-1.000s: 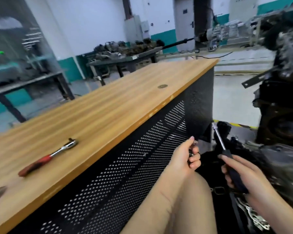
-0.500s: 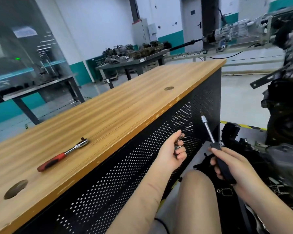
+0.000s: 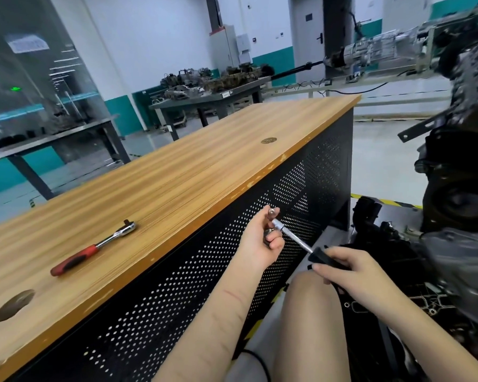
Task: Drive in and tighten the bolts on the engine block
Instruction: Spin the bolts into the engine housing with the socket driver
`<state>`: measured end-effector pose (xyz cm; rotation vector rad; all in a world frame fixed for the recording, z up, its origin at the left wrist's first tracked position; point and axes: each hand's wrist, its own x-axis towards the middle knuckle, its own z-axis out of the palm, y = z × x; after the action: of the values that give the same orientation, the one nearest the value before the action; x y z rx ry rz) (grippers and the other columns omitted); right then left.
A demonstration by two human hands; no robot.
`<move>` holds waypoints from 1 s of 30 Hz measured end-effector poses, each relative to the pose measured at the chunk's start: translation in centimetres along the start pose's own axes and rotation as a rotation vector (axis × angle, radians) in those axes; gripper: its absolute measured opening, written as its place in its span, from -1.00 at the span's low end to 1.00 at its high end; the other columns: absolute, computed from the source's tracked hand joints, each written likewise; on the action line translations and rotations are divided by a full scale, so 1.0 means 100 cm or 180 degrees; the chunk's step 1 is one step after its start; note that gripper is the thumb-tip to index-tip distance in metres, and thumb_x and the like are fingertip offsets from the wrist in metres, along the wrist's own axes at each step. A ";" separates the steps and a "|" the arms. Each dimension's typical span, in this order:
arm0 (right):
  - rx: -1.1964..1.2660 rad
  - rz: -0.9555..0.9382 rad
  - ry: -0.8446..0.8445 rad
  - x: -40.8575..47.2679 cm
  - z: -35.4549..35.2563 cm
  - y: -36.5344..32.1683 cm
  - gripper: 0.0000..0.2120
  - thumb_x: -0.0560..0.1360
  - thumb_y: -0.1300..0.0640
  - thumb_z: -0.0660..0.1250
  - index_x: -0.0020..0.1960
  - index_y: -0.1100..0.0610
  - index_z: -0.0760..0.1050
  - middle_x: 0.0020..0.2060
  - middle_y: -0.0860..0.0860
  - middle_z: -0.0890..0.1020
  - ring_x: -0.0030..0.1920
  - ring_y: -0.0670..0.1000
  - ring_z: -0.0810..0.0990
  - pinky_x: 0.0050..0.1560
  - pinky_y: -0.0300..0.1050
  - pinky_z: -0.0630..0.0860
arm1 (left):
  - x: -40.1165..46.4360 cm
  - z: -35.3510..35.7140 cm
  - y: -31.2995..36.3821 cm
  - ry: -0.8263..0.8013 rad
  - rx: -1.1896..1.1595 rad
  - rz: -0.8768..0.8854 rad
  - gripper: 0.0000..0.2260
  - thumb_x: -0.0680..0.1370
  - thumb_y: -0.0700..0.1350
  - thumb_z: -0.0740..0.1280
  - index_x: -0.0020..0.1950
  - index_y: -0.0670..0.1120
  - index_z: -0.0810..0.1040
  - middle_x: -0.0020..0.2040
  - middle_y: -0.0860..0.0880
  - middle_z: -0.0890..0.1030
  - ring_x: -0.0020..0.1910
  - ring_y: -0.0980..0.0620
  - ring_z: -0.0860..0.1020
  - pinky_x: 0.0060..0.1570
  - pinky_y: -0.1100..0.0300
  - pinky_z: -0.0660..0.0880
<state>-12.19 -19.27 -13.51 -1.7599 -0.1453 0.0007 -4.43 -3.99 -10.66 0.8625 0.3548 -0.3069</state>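
1. Bolts (image 3: 271, 213) sit pinched in the left hand (image 3: 262, 241), centre frame, one upright between thumb and forefinger.
2. Right hand (image 3: 351, 271) grips a black-handled driver (image 3: 293, 234), its socket tip touching the left hand's fingers.
3. Engine block (image 3: 458, 216), dark and blurred, fills the right edge.
4. Red-handled ratchet (image 3: 91, 249) lies on the wooden surface (image 3: 177, 175), left.
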 end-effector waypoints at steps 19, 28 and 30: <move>-0.0536 0.0025 0.0442 -0.011 -0.007 0.012 -0.87 0.43 0.17 0.38 -0.29 0.05 0.56 -0.48 -0.10 0.56 -0.43 -0.21 0.46 -0.34 -0.32 0.35 | 0.005 0.009 -0.024 -0.0067 0.0316 0.0841 -0.76 0.62 -0.09 0.16 -0.19 -0.15 0.47 -0.48 0.05 0.36 -0.64 0.19 0.21 -0.69 0.35 0.15; -0.1114 -0.0062 0.0602 -0.014 -0.005 0.004 -0.90 0.44 0.11 0.38 -0.25 -0.01 0.55 -0.38 -0.04 0.61 -0.33 -0.10 0.53 -0.22 -0.13 0.45 | 0.001 0.008 -0.024 0.0009 0.0703 0.1069 -0.79 0.61 -0.10 0.17 -0.16 -0.16 0.44 -0.42 0.03 0.35 -0.62 0.19 0.21 -0.67 0.34 0.14; -0.1337 -0.0079 0.0615 -0.014 -0.006 0.004 -0.86 0.44 0.07 0.37 -0.28 -0.07 0.50 -0.40 -0.04 0.59 -0.39 -0.10 0.48 -0.25 -0.09 0.45 | 0.000 0.006 -0.023 0.0008 0.0749 0.1031 -0.79 0.61 -0.09 0.18 -0.17 -0.16 0.45 -0.42 0.03 0.34 -0.62 0.19 0.21 -0.67 0.34 0.14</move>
<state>-13.50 -20.10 -13.85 -2.1644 -0.0262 -0.2322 -5.23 -5.86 -11.83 1.1344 0.1781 -0.0462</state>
